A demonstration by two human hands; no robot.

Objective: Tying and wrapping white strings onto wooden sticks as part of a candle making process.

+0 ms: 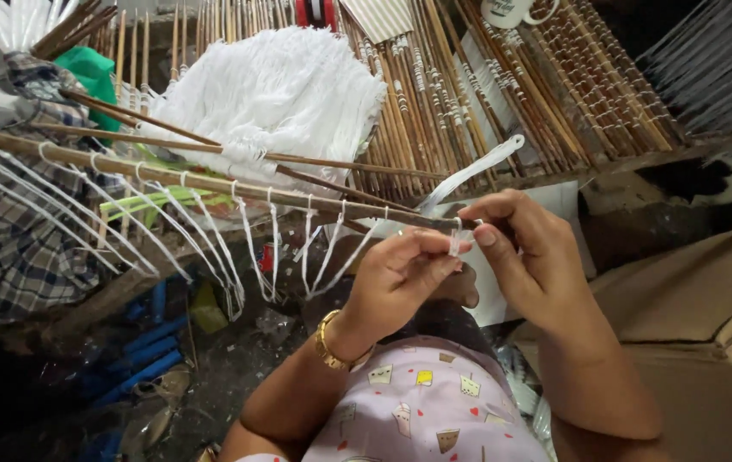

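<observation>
A long thin wooden stick [169, 175] runs from the upper left to the centre, with several white string loops [212, 239] hanging off it. My left hand [396, 278], with a gold bracelet on the wrist, pinches a white string at the stick's near end. My right hand [528, 257] holds the tip of the stick and the same white string [469, 175], which trails up and to the right. Both hands meet at the stick's end.
A heap of white fringed strings [272, 90] lies on a rack of many bamboo sticks [503, 94]. Checked cloth [7, 239] hangs at left, a green bag [92, 73] behind it. Cardboard [699, 299] lies at right, blue tubes [148, 342] on the floor.
</observation>
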